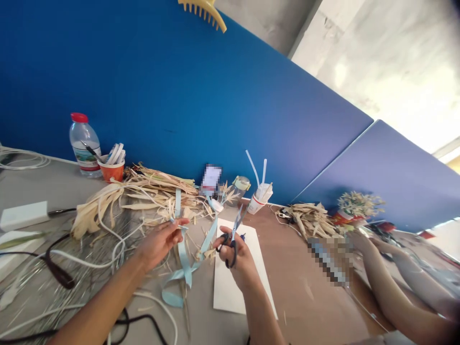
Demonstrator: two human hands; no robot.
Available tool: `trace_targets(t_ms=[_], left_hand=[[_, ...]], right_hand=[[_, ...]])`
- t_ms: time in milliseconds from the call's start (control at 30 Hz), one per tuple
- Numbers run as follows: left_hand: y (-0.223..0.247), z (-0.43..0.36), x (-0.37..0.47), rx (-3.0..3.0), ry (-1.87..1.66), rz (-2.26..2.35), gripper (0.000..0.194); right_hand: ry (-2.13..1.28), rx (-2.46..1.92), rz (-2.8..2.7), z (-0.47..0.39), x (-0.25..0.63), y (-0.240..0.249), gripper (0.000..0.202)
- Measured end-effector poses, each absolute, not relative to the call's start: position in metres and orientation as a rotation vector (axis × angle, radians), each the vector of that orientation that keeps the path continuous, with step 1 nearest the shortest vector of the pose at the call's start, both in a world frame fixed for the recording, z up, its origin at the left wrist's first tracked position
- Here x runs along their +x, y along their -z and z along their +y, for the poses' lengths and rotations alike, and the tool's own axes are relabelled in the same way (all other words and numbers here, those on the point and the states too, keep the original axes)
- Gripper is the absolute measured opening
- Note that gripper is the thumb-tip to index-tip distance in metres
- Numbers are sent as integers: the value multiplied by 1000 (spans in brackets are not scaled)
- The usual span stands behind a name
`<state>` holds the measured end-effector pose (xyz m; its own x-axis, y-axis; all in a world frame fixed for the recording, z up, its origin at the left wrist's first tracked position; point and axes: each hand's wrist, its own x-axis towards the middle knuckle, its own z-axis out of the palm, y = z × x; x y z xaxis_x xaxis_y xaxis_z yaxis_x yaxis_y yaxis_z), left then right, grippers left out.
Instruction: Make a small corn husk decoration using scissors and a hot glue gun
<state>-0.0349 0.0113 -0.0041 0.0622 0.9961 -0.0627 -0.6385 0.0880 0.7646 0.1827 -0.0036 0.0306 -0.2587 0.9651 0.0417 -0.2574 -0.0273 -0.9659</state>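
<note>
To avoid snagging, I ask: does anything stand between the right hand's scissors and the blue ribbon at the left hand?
Nothing visible blocks the scissors in the right hand from the blue ribbon at the left hand. Another ribbon stretch and husk scraps show between them, apparently lower, on the table.

The left hand (161,243) hides some blue ribbon (184,258); the phone screen (211,178) is blurred, the yellow clip (205,6) cropped above.
</note>
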Motion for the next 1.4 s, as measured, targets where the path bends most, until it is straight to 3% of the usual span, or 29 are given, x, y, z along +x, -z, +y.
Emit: trace_targets(t_ms=[267, 567, 767, 1133, 1267, 1400], left_hand=[[-4, 7, -33, 556, -1306, 613, 22], [1, 6, -27, 480, -1302, 569, 16], [0, 3, -22, 526, -1260, 542, 18], [-7, -9, -55, 1158, -536, 396, 33], [1, 4, -54, 997, -989, 739, 21], [5, 12, -38, 943, -1278, 938, 23]], right_hand=[[-1105, -1033, -1388, 2, 122, -37, 55], [-894, -990, -1544, 4, 110, -17, 47], [-911, -916, -1439, 2, 108, -13, 44], [-1173, -944, -868, 38, 150, -13, 43], [-1359, -827, -864, 37, 158, -18, 41], [-1507, -783, -963, 29, 151, -21, 39]])
